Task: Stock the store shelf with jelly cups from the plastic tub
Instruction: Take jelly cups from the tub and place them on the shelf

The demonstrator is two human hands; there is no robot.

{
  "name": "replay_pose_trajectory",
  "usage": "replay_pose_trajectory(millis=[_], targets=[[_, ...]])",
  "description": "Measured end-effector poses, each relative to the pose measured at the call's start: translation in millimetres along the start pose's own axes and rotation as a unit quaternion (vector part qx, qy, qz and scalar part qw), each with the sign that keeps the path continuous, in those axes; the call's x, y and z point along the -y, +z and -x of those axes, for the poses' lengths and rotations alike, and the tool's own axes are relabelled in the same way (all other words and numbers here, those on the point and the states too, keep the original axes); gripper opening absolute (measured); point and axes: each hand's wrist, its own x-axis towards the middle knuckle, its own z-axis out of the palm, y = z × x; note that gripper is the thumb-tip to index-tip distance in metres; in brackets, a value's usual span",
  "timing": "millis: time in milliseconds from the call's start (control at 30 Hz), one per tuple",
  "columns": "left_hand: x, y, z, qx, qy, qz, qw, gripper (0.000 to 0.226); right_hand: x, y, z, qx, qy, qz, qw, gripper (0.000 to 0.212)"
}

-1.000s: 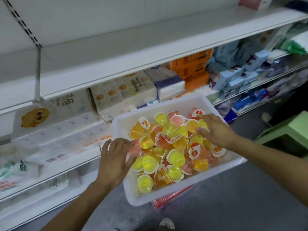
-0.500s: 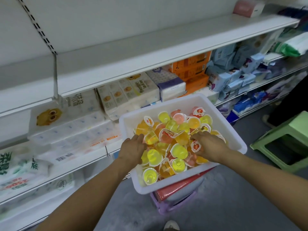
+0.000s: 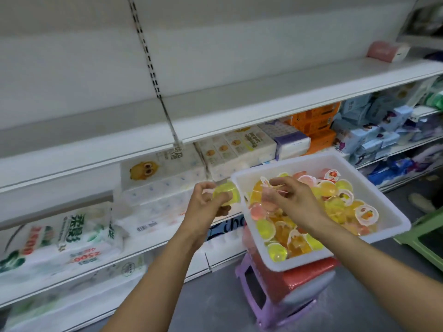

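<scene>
Left hand (image 3: 206, 202) half hides a yellow jelly cup (image 3: 227, 194); its lid is unseen.

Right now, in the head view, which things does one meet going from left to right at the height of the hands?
Green-printed tissue pack → left hand gripping yellow jelly cup → right hand → white plastic tub → green plastic stool.
</scene>
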Motion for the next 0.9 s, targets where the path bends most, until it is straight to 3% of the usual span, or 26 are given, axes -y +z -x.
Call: replay_pose_trajectory(millis=[67, 200, 433, 900], targets=[[-10.3, -42.7, 17.8, 0.009, -0.009, 0.068, 0.998, 0.029, 33.6, 41.6, 11.3, -0.003, 0.007, -0.054, 0.999, 0.022], [-24.9, -147.5, 64.6, 0.006, -0.010, 0.089, 0.996, 0.031, 90.0, 138.4, 39.7, 0.036, 0.028, -0.160, 0.986, 0.022], [-34.9, -318.2, 123.7, -0.076, 0.019, 0.004, 0.997, 0.026, 173.6, 296.2, 71.9, 0.129, 0.019, -0.213, 0.968, 0.025], [-117.6, -514.7, 81.9, -0.273, 0.143, -0.083, 0.948, 0.041, 300.5, 438.8, -26.2, 0.235, -0.072, -0.183, 0.952, 0.026]])
